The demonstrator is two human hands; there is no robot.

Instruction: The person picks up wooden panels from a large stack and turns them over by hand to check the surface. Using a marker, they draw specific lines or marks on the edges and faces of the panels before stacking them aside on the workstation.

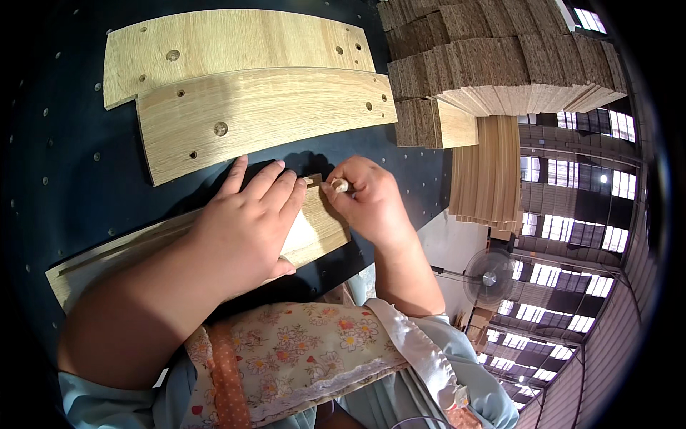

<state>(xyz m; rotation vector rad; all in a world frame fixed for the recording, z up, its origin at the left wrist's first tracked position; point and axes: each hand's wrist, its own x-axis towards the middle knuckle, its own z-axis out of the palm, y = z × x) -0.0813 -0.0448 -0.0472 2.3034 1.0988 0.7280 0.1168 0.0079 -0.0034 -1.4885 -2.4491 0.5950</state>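
My left hand (250,225) lies with fingers stretched over a light wood-grain board (325,227), pressing on its top near the right end. A groove runs along the far edge of this board, and my left forearm covers much of its middle. At the board's far right corner, my right hand (366,196) is closed, thumb and fingers pinched together. A small whitish piece (339,185) shows between those fingers; its kind is too small to tell. Beyond my hands lie two more wood-grain panels, a nearer one (286,104) partly overlapping a farther one (243,39), both with drilled holes.
The dark worktable (71,207) is dotted with small holes. Stacked boards (493,61) stand at the far right, with a tall pile of lighter strips (486,171) nearer. A standing fan (489,278) is on the right. My floral apron (300,350) borders the near side.
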